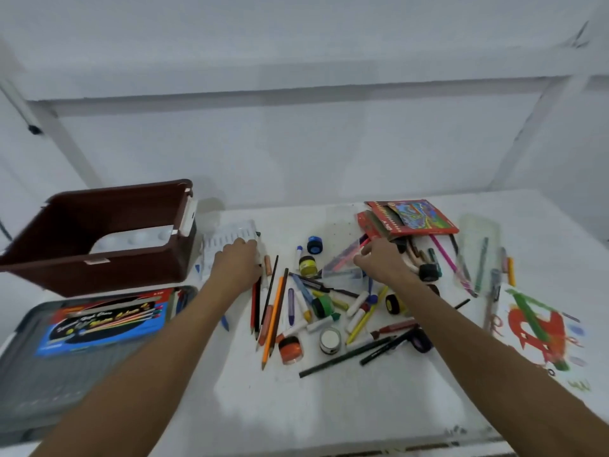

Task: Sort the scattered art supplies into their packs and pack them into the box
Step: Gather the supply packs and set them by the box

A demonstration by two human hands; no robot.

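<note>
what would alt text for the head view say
Two bare arms reach over a white table strewn with pencils, markers and paint pots; the left hand rests on a white tray, the right hand pinches a pink marker. A brown box sits left.

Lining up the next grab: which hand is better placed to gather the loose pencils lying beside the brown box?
Left. The left hand rests on the white tray right at the pencils' far ends, while the right hand is busy at the clear pouch.

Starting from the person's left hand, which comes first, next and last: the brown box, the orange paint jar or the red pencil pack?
From the left hand:
1. Brown box, just to its left.
2. Orange paint jar, nearer the person, slightly right.
3. Red pencil pack, far right at the table's back.
</note>
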